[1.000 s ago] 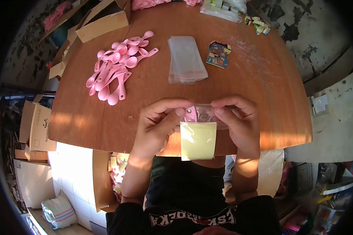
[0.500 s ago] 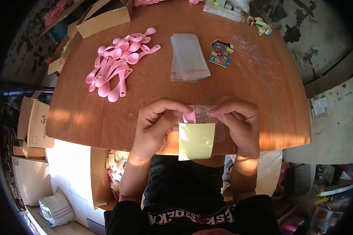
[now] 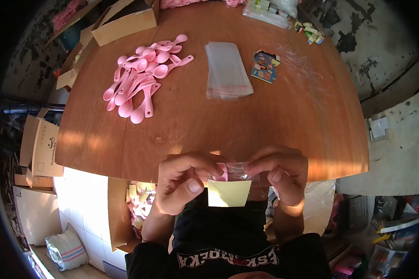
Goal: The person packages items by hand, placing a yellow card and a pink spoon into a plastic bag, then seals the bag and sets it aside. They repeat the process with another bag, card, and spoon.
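Observation:
Between my hands, at the table's near edge, is a clear plastic bag with a pale yellow card and a pink spoon in it. My left hand pinches the bag's upper left corner beside the spoon, its thumb lifted away. The upper right corner is held by the fingers of my right hand. Most of the spoon is hidden behind the card. Farther out lie a stack of clear bags and, to its left, a heap of pink spoons.
Right of the stack lie small printed cards. A cardboard box stands at the table's far left, and a packet of clear wrapping at the far edge. Below the table at left, an open carton holds pink and yellow items.
Both hands have brought the bag down toward my body. The card is now tilted and looks shorter. My left thumb has come off the bag.

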Tool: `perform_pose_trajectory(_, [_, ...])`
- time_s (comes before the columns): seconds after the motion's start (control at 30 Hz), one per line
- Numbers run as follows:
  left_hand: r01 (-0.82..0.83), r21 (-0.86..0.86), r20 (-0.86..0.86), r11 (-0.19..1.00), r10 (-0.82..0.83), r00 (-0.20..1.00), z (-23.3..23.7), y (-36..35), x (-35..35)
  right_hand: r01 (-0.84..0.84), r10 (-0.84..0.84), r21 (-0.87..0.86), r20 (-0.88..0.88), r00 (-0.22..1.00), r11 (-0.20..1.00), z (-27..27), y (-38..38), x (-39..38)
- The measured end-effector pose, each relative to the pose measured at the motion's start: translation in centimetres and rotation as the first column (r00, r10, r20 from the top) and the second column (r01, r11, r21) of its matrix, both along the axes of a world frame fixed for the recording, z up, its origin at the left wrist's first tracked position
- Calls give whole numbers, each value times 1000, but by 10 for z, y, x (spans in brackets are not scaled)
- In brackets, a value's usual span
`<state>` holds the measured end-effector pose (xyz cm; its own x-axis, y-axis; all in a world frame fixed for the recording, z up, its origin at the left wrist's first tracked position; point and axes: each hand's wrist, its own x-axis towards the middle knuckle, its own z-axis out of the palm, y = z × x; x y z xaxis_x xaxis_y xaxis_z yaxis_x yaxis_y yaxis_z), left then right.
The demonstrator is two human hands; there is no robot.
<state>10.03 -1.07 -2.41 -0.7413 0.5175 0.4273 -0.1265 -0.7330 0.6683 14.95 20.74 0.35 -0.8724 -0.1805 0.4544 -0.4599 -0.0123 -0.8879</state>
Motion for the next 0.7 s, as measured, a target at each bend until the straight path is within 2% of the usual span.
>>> perform_pose_trajectory(0.03, [-2,-2,5,1000,2,1000,-3,-2,-1,23,-23,9,3,1000,1000,-4,-1,0])
perform_pose_trajectory(0.1, [-110,-154,-177,982,82,981,-9,-8,-6,52,-52,-4,-9,999,999,-9,-6,-4])
perform_pose_trajectory(0.13, [-178,-266,-199,947,127,972,-4,-10,-4,84,-85,-15,-28,996,996,-11,-10,-5])
perform_pose_trajectory(0.23, [-247,-337,-199,909,187,962,-3,-4,0,99,-89,-112,94,992,989,-15,-17,-6])
perform_pose_trajectory(0.37, [-217,-348,-157,912,171,973,-4,-5,5,75,-68,-112,71,995,991,-18,-17,-7])
perform_pose_trajectory(0.43, [-191,-373,-150,908,144,978,-4,-15,15,18,-19,59,25,1000,998,-18,-11,0])
perform_pose_trajectory(0.5, [-174,-500,-369,848,-27,929,-6,-36,18,-51,59,-46,183,981,998,-21,-7,20])
perform_pose_trajectory(0.57, [-172,-612,-361,772,-79,929,-5,-55,30,-108,132,-110,243,961,988,-24,8,37])
perform_pose_trajectory(0.6, [-159,-662,-345,732,-109,932,-13,-68,34,-104,126,-88,313,941,991,-19,18,48])
perform_pose_trajectory(0.63, [-146,-709,-326,690,-136,936,-25,-83,37,-129,168,-138,332,928,982,-23,32,58])
perform_pose_trajectory(0.67, [-166,-780,-295,604,-120,948,-32,-96,41,-139,176,-130,336,925,982,-24,47,66])
perform_pose_trajectory(0.7, [-137,-832,-195,538,-53,979,-53,-112,47,-151,185,-123,343,921,981,-25,59,71])
